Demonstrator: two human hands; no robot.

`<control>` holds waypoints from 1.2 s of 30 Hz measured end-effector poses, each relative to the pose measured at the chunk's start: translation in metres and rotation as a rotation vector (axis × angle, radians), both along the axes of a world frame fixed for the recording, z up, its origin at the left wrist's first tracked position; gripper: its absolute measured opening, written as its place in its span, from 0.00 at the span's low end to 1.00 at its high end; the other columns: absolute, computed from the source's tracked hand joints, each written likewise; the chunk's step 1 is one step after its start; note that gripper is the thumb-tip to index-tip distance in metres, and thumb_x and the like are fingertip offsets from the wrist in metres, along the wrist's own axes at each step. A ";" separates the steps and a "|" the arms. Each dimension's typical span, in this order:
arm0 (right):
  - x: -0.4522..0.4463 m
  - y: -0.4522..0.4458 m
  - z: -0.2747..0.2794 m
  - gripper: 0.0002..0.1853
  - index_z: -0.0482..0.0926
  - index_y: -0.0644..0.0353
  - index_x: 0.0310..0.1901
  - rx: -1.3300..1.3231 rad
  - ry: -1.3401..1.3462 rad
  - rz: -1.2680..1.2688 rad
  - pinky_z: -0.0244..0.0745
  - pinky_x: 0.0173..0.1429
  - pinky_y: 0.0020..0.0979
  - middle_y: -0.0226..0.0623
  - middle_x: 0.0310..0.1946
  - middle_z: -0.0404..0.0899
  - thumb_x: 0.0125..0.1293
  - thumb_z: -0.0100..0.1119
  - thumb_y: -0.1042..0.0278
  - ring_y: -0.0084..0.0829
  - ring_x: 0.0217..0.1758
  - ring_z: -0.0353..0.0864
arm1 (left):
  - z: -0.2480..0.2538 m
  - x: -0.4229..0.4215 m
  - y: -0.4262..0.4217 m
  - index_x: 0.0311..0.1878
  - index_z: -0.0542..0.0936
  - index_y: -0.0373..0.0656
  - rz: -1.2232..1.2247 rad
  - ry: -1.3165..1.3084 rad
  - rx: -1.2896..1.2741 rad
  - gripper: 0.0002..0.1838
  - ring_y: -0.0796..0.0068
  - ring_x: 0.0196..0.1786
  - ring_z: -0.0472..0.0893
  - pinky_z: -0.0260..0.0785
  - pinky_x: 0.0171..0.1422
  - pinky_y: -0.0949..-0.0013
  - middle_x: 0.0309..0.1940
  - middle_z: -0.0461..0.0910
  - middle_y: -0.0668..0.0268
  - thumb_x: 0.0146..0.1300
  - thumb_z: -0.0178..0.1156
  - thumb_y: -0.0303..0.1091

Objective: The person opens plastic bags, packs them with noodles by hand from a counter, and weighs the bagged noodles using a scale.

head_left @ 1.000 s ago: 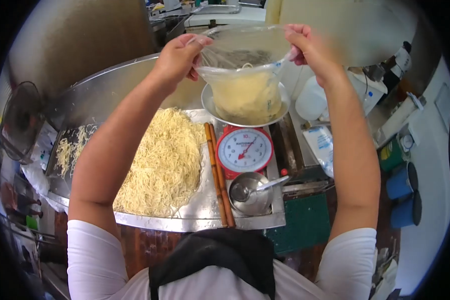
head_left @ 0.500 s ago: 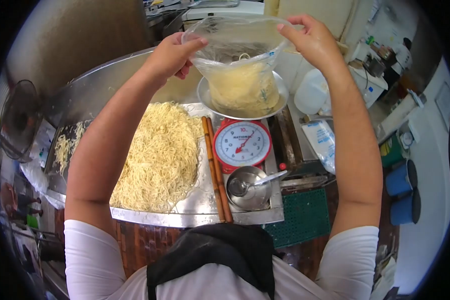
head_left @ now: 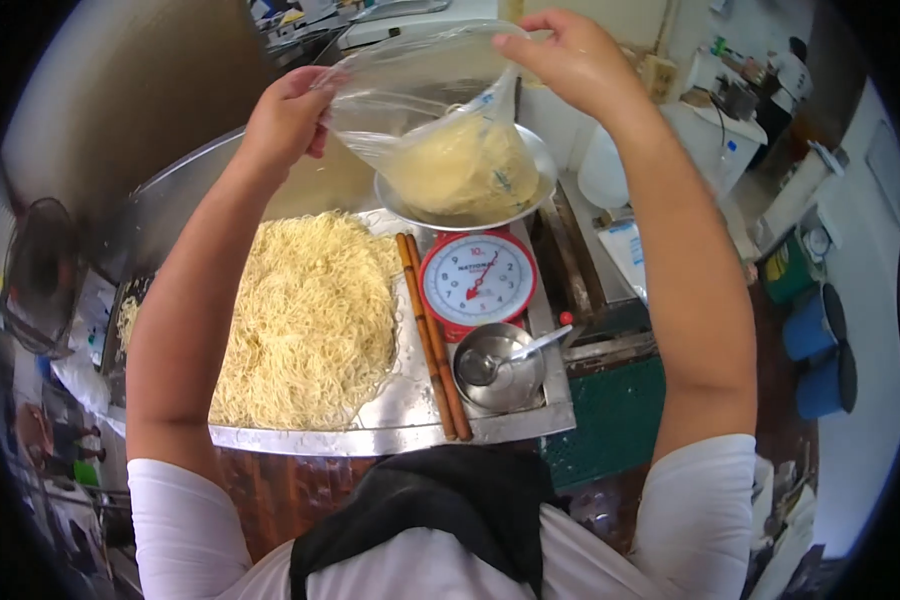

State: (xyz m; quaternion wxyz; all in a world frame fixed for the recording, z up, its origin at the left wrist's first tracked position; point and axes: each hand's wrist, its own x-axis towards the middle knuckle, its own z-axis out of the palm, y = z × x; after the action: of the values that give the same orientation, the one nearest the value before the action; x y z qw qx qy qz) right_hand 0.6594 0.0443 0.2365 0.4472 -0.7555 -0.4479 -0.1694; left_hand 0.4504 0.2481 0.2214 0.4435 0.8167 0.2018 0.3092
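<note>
Bag: the clear bag (head_left: 467,160) is at the upper centre of the frame, its pale yellow load low down inside the pan (head_left: 394,206).
Bag's axis: slants from the wide mouth at the top, down and a little right to the base.
Bag's mouth: spread between the hands, its rim climbing from the left hand toward the right.
Left hand (head_left: 288,118): upper left of centre, thumb and fingers pinching the rim's left side.
Right hand (head_left: 575,62): top of the frame, right of centre, higher than the left; thumb and forefinger seem pinched on the rim's right side.
Nearer hand: the right; its fingertips are almost above the load, the left's well off to the side.
Load from hands: below both, between them.
Under the pan: the scale (head_left: 478,278), at the centre.
Left of the scale: sticks (head_left: 430,345), then noodles (head_left: 305,325).
</note>
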 end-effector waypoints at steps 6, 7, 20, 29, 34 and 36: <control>-0.055 -0.037 0.037 0.25 0.78 0.66 0.47 -0.113 0.124 0.023 0.76 0.50 0.33 0.47 0.41 0.83 0.55 0.65 0.54 0.40 0.44 0.83 | 0.003 -0.007 0.001 0.55 0.77 0.46 0.030 0.076 -0.009 0.17 0.87 0.18 0.68 0.62 0.21 0.78 0.22 0.69 0.76 0.65 0.59 0.41; -0.054 -0.031 0.035 0.26 0.78 0.66 0.48 -0.019 -0.053 -0.007 0.76 0.51 0.34 0.48 0.43 0.82 0.54 0.65 0.55 0.41 0.46 0.82 | 0.005 -0.009 -0.002 0.55 0.77 0.46 0.041 0.079 -0.010 0.17 0.85 0.21 0.70 0.65 0.23 0.78 0.23 0.70 0.76 0.65 0.59 0.40; -0.029 0.071 -0.051 0.11 0.84 0.52 0.41 -0.779 -0.341 0.035 0.75 0.52 0.44 0.47 0.43 0.82 0.62 0.53 0.65 0.46 0.48 0.81 | 0.012 0.028 -0.059 0.41 0.82 0.42 -0.171 0.313 0.965 0.13 0.52 0.43 0.81 0.73 0.50 0.56 0.36 0.82 0.52 0.55 0.50 0.25; -0.042 0.048 0.015 0.08 0.84 0.55 0.37 -0.378 -0.433 0.084 0.77 0.43 0.39 0.43 0.35 0.84 0.55 0.59 0.69 0.43 0.38 0.83 | -0.007 0.062 -0.036 0.48 0.80 0.38 -0.253 -0.106 0.251 0.18 0.60 0.41 0.82 0.72 0.48 0.62 0.37 0.83 0.54 0.58 0.61 0.39; -0.042 0.036 0.042 0.09 0.84 0.61 0.37 0.001 -0.187 0.201 0.76 0.36 0.33 0.40 0.28 0.83 0.54 0.60 0.70 0.34 0.30 0.83 | -0.004 0.085 -0.045 0.46 0.79 0.37 -0.501 -0.202 -0.179 0.16 0.70 0.35 0.79 0.68 0.44 0.70 0.32 0.80 0.63 0.63 0.55 0.41; -0.039 0.033 0.045 0.11 0.83 0.64 0.39 0.066 -0.133 0.231 0.76 0.34 0.30 0.38 0.26 0.83 0.55 0.61 0.70 0.29 0.29 0.82 | 0.003 0.086 -0.055 0.42 0.77 0.38 -0.419 -0.285 -0.265 0.14 0.71 0.30 0.77 0.68 0.38 0.69 0.29 0.78 0.64 0.64 0.52 0.40</control>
State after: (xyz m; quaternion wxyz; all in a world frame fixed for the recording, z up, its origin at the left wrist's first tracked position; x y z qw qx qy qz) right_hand 0.6206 0.0775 0.2810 0.4575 -0.6708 -0.5549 -0.1811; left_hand 0.5361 0.1926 0.2243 0.6247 0.7236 0.0028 0.2935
